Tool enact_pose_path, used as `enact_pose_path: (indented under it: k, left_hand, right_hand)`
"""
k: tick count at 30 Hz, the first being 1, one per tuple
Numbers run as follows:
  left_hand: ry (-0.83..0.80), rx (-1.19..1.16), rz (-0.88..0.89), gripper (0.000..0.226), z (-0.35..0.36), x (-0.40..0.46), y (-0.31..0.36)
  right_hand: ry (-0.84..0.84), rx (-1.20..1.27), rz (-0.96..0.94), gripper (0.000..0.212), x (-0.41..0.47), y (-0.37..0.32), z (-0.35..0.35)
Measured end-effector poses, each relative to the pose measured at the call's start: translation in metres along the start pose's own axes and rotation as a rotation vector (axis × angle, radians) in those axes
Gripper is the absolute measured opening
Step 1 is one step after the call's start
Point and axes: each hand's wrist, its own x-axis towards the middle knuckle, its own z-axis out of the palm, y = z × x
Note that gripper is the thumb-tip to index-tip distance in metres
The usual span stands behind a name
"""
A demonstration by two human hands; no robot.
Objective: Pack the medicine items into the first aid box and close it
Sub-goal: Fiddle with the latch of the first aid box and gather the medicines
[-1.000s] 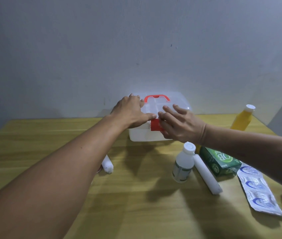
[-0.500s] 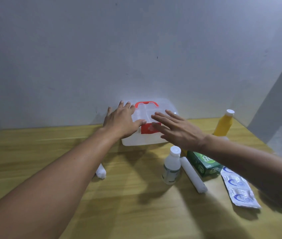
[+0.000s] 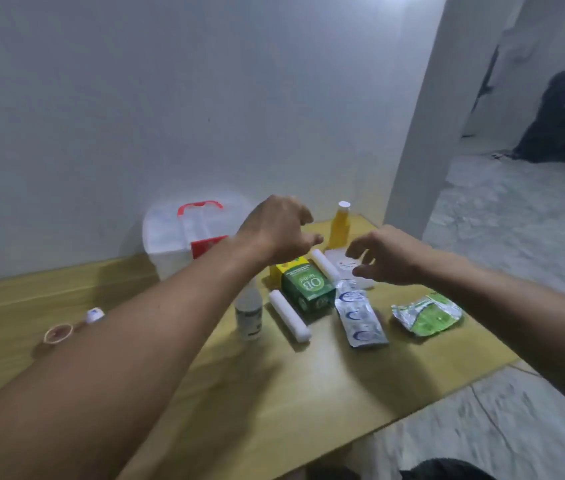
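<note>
The white first aid box (image 3: 170, 237) with a red handle and red latch stands shut against the wall. My left hand (image 3: 276, 228) hovers above the green medicine carton (image 3: 307, 285), fingers loosely curled, holding nothing. My right hand (image 3: 386, 256) hangs open over a small white packet (image 3: 343, 265). Around them lie two white gauze rolls (image 3: 289, 318), a white bottle (image 3: 249, 315), a yellow bottle (image 3: 340, 225), a silver blister strip (image 3: 359, 315) and a green-white sachet (image 3: 426, 313).
A small roll of tape (image 3: 58, 333) and a small white tube (image 3: 95, 315) lie at the left of the wooden table (image 3: 274, 393). The table's right edge drops to a stone floor (image 3: 516, 220). A pillar (image 3: 423, 133) stands beyond the corner.
Both hands left the first aid box and moved right, over the medicine items. The view swung right, showing the sachet and the floor.
</note>
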Motion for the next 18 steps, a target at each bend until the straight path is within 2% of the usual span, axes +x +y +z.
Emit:
enact_pose_path:
  k: [3,6,11,13,16,18]
  left_hand:
    - [-0.148,-0.038,0.054,0.041,0.037,-0.002,0.037]
    - [-0.264,0.009,0.102,0.045,0.080,-0.002,0.058]
    - [-0.503,0.442,0.375,0.052,0.126,0.005,0.068]
    - [-0.533,0.576,0.438,0.044,0.135,0.006,0.069]
    - [-0.489,0.682,0.472,0.041,0.139,0.010,0.072]
    - [-0.458,0.720,0.474,0.040,0.139,0.014,0.073]
  right_hand:
    - [-0.076,-0.033,0.173,0.027,-0.033,0.034,0.003]
    - [-0.158,-0.018,0.281,0.034,-0.059,0.063,0.014]
    - [-0.275,0.051,0.296,0.052,-0.078,0.091,0.038]
    - [-0.275,0.024,0.301,0.055,-0.081,0.097,0.043]
    - [-0.255,-0.011,0.333,0.059,-0.086,0.103,0.040]
    - [-0.235,0.011,0.361,0.054,-0.093,0.106,0.035]
